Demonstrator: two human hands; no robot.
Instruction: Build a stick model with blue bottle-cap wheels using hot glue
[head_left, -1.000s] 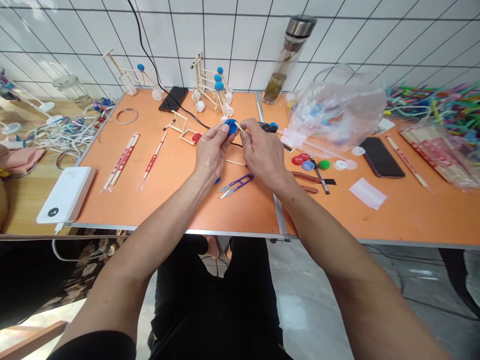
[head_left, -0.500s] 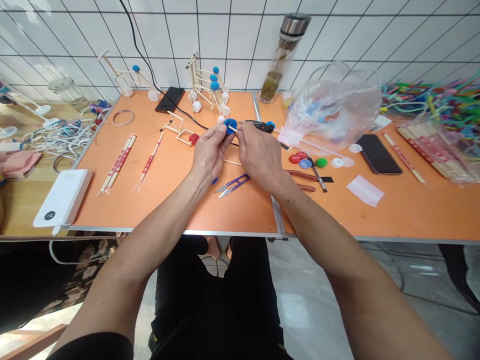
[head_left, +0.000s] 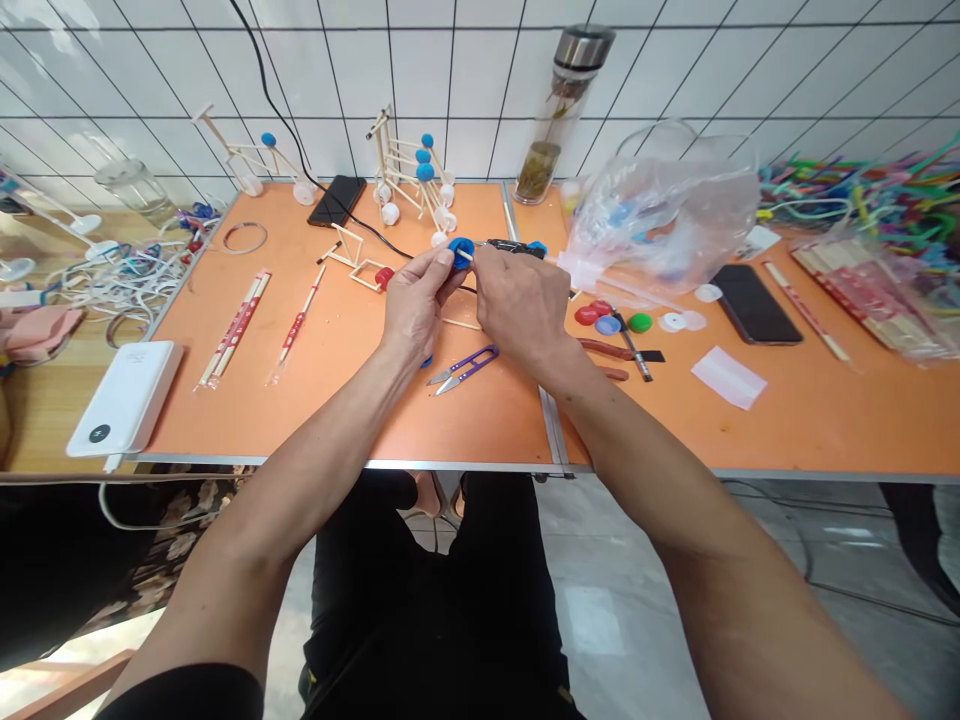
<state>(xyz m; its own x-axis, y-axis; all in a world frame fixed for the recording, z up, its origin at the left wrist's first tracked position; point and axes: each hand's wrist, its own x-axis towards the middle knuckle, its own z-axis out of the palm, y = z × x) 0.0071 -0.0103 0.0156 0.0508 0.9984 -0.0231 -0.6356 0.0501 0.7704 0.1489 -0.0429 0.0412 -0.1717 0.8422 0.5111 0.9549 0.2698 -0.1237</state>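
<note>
My left hand [head_left: 417,305] pinches a blue bottle cap [head_left: 460,247], its hollow side facing me. My right hand [head_left: 523,300] is closed on a thin pale wooden stick [head_left: 466,257], whose end reaches the inside of the cap; whether it touches cannot be made out. Purple thread snips [head_left: 465,371] lie just below my hands. To the left lies a small stick frame [head_left: 352,258] with a red cap [head_left: 383,278] at its end. Behind my right hand is a dark tool [head_left: 514,246], partly hidden.
Stick models with caps [head_left: 409,165] stand at the back near the wall, beside a glass tea bottle [head_left: 555,120]. A clear plastic bag [head_left: 664,210] sits to the right, loose caps [head_left: 640,322] before it. Wrapped chopsticks [head_left: 236,328] and a white power bank [head_left: 126,398] lie left.
Both hands hold nearly the same pose, the cap and stick still together. My right hand has turned slightly. The whole view has shifted a little.
</note>
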